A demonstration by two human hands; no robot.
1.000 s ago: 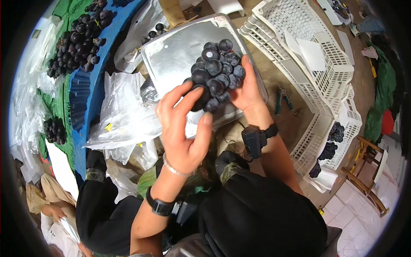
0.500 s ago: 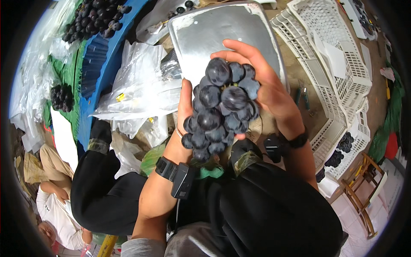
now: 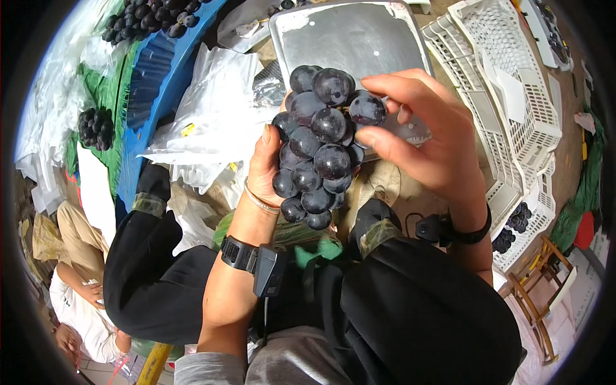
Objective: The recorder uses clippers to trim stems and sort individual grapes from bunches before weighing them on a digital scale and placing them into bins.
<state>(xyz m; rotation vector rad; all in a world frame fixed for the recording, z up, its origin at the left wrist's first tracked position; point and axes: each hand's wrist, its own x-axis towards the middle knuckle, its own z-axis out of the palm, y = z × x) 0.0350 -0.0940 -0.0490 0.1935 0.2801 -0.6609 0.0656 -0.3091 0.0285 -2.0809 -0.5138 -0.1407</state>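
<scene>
A bunch of dark purple grapes (image 3: pixel 308 144) hangs over my lap, in front of the grey metal tray. My left hand (image 3: pixel 262 170) is closed round its left side, the thumb lying along the grapes and the other fingers mostly hidden behind them. At the bunch's upper right is my right hand (image 3: pixel 431 131), its thumb and forefinger spread on either side of one outer grape. That hand is not wrapped round the bunch; whether its fingertips press on the grape is hard to see.
Beyond the bunch stands the grey metal tray (image 3: pixel 346 32). White plastic crates (image 3: pixel 507 122) are on the right, clear plastic bags (image 3: pixel 205 109) on the left. More grapes (image 3: pixel 154 16) lie by a blue crate (image 3: pixel 138 122). Another person (image 3: pixel 83 295) sits at lower left.
My right hand has come off the bunch's right side and opened out, moving right. The bunch has turned slightly in my left hand and shifted a little up.
</scene>
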